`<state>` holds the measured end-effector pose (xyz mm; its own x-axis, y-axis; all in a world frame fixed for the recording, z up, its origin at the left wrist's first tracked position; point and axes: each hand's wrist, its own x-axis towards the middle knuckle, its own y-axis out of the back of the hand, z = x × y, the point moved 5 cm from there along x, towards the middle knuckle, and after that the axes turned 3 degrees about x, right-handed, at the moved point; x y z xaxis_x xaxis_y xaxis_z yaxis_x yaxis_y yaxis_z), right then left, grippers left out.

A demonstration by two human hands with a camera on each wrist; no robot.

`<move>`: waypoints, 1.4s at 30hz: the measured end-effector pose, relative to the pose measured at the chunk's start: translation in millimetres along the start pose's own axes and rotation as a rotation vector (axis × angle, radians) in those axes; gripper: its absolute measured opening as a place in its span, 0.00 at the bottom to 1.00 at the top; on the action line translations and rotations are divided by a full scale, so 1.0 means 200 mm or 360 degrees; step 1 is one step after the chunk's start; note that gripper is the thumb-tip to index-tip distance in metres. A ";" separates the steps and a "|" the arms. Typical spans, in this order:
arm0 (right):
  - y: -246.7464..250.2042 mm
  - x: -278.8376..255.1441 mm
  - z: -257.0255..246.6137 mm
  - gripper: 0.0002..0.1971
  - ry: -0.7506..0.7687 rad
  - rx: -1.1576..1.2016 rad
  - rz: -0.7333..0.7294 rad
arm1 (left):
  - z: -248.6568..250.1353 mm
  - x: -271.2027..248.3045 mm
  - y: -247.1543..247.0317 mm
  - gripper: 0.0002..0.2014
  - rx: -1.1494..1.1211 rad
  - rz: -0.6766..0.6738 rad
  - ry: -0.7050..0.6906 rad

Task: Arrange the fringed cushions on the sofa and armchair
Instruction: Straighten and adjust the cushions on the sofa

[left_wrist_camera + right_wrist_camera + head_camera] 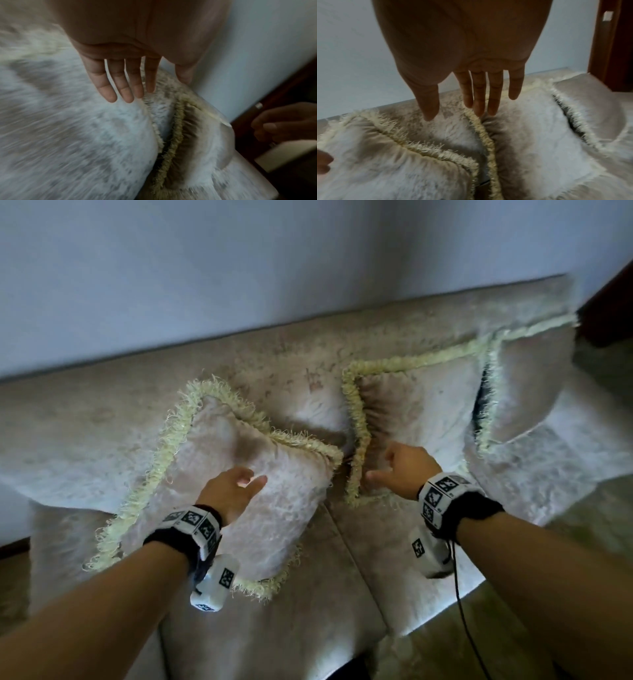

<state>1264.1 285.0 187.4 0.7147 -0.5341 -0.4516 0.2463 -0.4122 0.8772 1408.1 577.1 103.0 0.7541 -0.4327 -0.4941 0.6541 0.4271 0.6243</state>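
Three beige cushions with pale yellow fringe lie along the sofa backrest (85, 419). The left cushion (281, 508) sits tilted like a diamond. My left hand (248, 481) hovers over its face with straight, spread fingers (111, 94); whether they touch the cushion (68, 135) is unclear. The middle cushion (421, 412) leans upright against the backrest, and the right cushion (527, 392) leans beside it. My right hand (383, 470) is open in front of the middle cushion's lower left corner. Its straight fingers (493, 97) point at that cushion's fringed left edge (479, 128).
A pale wall (239, 268) stands behind the sofa. A dark wooden door frame (611, 47) rises at the right end. The seat cushions (308, 611) stretch in front of me. A black cable (459, 594) hangs from my right wrist.
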 end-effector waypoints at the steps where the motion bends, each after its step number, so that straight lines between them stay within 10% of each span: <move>1: 0.03 -0.05 0.08 0.29 -0.0026 -0.0005 0.0008 | 0.10 -0.02 -0.03 0.29 0.0100 -0.0053 -0.0097; 9: 0.23 -0.42 0.65 0.38 -0.0156 -0.0053 0.0043 | 0.80 -0.26 -0.26 0.32 0.0643 -0.0150 -0.0652; 27: 0.52 -1.35 2.15 0.37 -0.0287 0.0127 0.0240 | 2.00 -1.12 -1.25 0.40 0.1163 -0.0150 -0.0930; 42: 0.64 -1.14 2.56 0.30 -0.0281 0.0210 0.0191 | 2.57 -1.03 -1.62 0.28 0.1321 -0.0235 -0.0962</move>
<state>797.9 -23.4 318.9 0.6054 -0.7010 -0.3770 0.0703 -0.4247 0.9026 1011.0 121.0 313.6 0.3644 -0.8602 -0.3567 0.3183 -0.2449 0.9158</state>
